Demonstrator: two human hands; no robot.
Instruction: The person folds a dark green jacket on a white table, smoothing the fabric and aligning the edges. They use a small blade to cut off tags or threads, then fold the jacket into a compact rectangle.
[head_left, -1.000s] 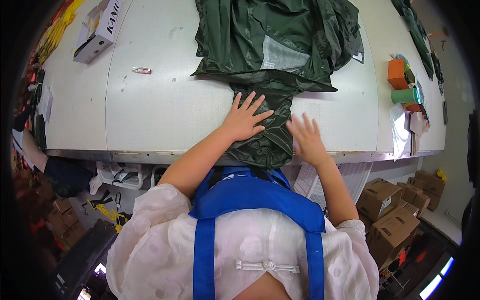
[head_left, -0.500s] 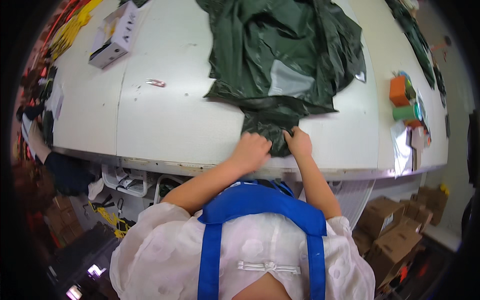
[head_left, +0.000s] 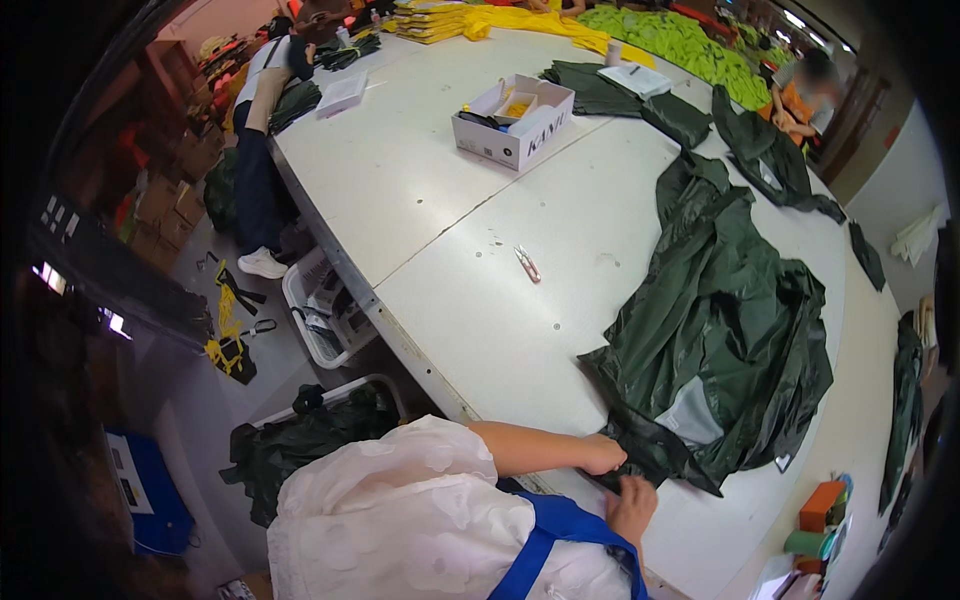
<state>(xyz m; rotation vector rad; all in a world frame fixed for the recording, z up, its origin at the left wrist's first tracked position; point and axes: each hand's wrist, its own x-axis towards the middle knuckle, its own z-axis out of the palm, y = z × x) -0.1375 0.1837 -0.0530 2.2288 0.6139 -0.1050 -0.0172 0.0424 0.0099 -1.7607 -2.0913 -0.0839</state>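
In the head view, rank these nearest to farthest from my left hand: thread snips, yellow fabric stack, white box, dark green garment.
1. Dark green garment: against your left hand, spreading to its right.
2. Thread snips: ahead, slightly left.
3. White box: beyond the snips.
4. Yellow fabric stack: farthest, near the picture's top.

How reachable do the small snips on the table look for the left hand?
Probably yes: mostly bare table lies between the left hand and the snips, though that hand is at the dark green garment and would have to leave it.
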